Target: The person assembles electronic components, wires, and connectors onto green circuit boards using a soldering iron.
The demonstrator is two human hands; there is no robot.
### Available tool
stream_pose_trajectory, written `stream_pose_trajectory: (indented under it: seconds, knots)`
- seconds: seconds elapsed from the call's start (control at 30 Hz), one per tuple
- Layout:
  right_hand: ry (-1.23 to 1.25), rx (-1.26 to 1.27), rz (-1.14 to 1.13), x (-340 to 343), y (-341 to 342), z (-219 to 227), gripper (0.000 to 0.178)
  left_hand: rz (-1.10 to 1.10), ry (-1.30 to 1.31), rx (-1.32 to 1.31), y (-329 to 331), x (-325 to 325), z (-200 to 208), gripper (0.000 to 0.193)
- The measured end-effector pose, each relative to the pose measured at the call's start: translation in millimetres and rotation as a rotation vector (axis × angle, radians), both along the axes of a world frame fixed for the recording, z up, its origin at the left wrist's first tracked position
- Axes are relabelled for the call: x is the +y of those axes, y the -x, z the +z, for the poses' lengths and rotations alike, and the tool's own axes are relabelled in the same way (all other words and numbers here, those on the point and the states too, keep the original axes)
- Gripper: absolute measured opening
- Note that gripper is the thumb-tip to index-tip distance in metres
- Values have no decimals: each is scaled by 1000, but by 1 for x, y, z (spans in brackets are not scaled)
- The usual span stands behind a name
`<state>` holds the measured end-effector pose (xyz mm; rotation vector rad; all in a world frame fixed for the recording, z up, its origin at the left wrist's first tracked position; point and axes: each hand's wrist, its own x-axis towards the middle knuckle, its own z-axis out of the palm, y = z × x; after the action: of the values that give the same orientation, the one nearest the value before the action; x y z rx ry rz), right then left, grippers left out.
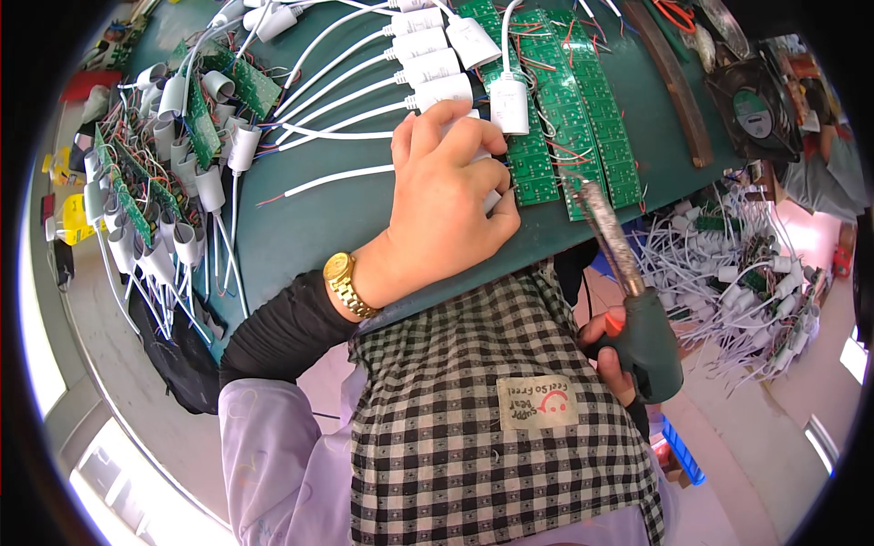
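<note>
Lettering marks the apron patch [538, 403] at 5 o'clock and the smooth white cylinders [428, 68] at 12 o'clock. At centre, the left grip [448, 187] pinches a white housing [492, 201]; at 4 o'clock, the right grip [612, 359] encloses a green, metal-barrelled soldering tool [651, 348].

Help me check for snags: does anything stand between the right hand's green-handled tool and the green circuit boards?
Nothing visible blocks the green-handled tool in the right hand: its tip overlaps a green circuit board, with thin wires lying close by. Whether it touches the board, I cannot tell.
</note>
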<state>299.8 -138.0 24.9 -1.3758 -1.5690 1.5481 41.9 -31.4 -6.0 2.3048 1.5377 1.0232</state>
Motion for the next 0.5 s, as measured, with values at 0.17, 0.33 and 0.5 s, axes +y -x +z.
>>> stream_pose_trajectory:
  seconds: [0.17, 0.33, 0.5]
  knots:
    - [-36, 262, -324, -13, 13, -14, 40, 3, -10, -8, 0, 0, 1, 12]
    - [-298, 373, -328, -5, 19, -39, 45, 1, 20, -16, 2, -2, 3, 12]
    - [-390, 518, -434, 13, 22, -57, 42, 8, 12, -19, -1, -2, 3, 11]
